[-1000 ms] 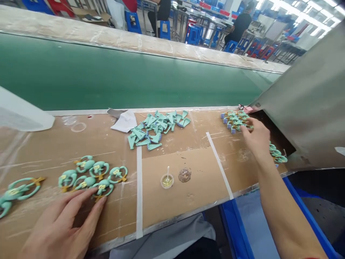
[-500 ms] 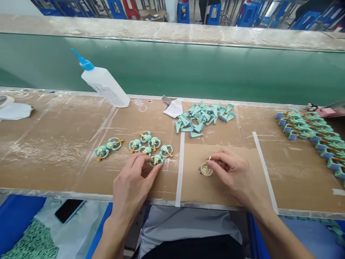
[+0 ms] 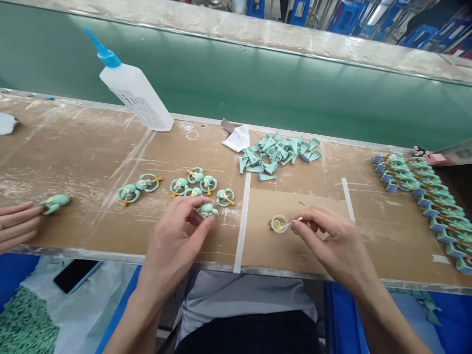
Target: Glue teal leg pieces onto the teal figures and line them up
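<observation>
The left hand [image 3: 177, 231] grips a green figure [image 3: 207, 211] between its fingers, beside a cluster of similar figures [image 3: 179, 186] on the surface [image 3: 88, 147]; the right hand [image 3: 335, 241] pinches a white swab [image 3: 288, 225], one end inside a small clear cup [image 3: 279, 217]; green wedge-shaped pieces [image 3: 280, 150] lie heaped beyond the cup. At far left, another person's hand [image 3: 20, 226] (partly in view) touches a further figure [image 3: 58, 201].

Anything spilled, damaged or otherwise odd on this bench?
The brown bench top looks worn: pale scuffs and streaks mark its left part. A dark blotch shows at the small cup's left edge; whether spilled, I cannot tell.
</observation>
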The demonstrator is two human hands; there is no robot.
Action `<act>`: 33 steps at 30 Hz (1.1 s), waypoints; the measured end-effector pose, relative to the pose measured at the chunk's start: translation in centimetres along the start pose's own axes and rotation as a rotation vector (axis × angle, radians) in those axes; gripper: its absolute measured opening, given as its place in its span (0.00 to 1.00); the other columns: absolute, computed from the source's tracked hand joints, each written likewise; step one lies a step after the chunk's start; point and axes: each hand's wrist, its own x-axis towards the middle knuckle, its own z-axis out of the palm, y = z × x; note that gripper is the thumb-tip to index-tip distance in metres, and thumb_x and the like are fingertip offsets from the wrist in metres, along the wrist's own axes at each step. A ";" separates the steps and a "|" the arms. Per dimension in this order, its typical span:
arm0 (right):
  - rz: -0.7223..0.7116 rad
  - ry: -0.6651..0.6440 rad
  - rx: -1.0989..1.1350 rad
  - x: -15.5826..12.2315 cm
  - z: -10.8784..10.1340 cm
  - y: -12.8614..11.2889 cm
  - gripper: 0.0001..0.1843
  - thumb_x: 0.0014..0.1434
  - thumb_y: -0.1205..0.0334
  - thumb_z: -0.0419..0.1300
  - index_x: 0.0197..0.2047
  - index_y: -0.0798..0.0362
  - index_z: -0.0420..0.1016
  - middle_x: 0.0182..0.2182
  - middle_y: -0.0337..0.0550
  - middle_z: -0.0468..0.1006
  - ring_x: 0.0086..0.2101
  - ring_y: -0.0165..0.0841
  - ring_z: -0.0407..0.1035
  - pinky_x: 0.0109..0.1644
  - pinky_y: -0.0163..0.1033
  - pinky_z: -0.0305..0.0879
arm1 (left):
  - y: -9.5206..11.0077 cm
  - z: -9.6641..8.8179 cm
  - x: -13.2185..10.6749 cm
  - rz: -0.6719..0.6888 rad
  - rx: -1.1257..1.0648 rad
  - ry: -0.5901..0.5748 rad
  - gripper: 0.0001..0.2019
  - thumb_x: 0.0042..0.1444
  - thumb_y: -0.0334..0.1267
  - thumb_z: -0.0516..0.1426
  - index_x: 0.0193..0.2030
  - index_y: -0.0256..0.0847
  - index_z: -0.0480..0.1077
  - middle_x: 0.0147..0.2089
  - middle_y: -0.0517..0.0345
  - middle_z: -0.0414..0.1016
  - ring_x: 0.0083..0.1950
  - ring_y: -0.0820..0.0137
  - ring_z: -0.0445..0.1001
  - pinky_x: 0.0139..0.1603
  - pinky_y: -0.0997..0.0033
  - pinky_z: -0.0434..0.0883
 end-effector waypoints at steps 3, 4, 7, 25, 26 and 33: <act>0.000 0.016 -0.006 -0.1 -0.5 -0.3 0.12 0.84 0.56 0.67 0.44 0.44 0.86 0.39 0.42 0.86 0.39 0.41 0.78 0.42 0.46 0.68 | 0.6 0.3 -0.8 -0.194 -0.522 0.015 0.20 0.62 0.46 0.79 0.52 0.45 0.78 0.46 0.58 0.83 0.41 0.65 0.84 0.46 0.66 0.79; -0.008 0.010 -0.010 -0.1 -0.6 -0.3 0.12 0.84 0.56 0.67 0.44 0.44 0.87 0.39 0.42 0.86 0.39 0.42 0.78 0.42 0.46 0.68 | 0.9 0.6 -1.1 -0.256 -0.675 -0.008 0.21 0.60 0.46 0.81 0.49 0.44 0.78 0.44 0.59 0.83 0.38 0.66 0.84 0.44 0.67 0.79; -0.050 -0.026 -0.027 -0.2 -1.0 -0.5 0.10 0.84 0.60 0.67 0.46 0.44 0.87 0.41 0.41 0.87 0.41 0.41 0.80 0.42 0.45 0.68 | 1.5 2.3 -2.2 -0.385 -0.986 -0.100 0.23 0.57 0.49 0.83 0.50 0.43 0.82 0.44 0.59 0.84 0.34 0.70 0.82 0.40 0.69 0.79; -0.260 -0.235 -0.150 0.0 -2.7 -1.1 0.14 0.89 0.67 0.56 0.60 0.43 0.83 0.51 0.44 0.88 0.49 0.42 0.81 0.51 0.46 0.73 | 3.8 8.6 -4.8 -0.270 -1.002 -0.220 0.09 0.74 0.44 0.72 0.50 0.42 0.92 0.48 0.50 0.87 0.43 0.64 0.85 0.51 0.64 0.81; -0.248 -0.235 -0.138 0.0 -2.7 -1.1 0.14 0.89 0.66 0.57 0.60 0.43 0.83 0.51 0.44 0.89 0.49 0.42 0.81 0.51 0.46 0.73 | 3.9 8.8 -4.9 -0.243 -0.975 -0.216 0.08 0.75 0.44 0.72 0.49 0.43 0.92 0.50 0.50 0.87 0.43 0.64 0.85 0.51 0.63 0.82; -0.039 0.084 0.045 -1.5 -1.3 -1.7 0.07 0.85 0.61 0.66 0.54 0.42 0.89 0.48 0.44 0.92 0.43 0.44 0.84 0.45 0.48 0.76 | 4.5 9.1 -5.2 -0.199 -0.834 -0.191 0.07 0.73 0.41 0.73 0.48 0.44 0.94 0.49 0.48 0.88 0.39 0.64 0.87 0.42 0.65 0.84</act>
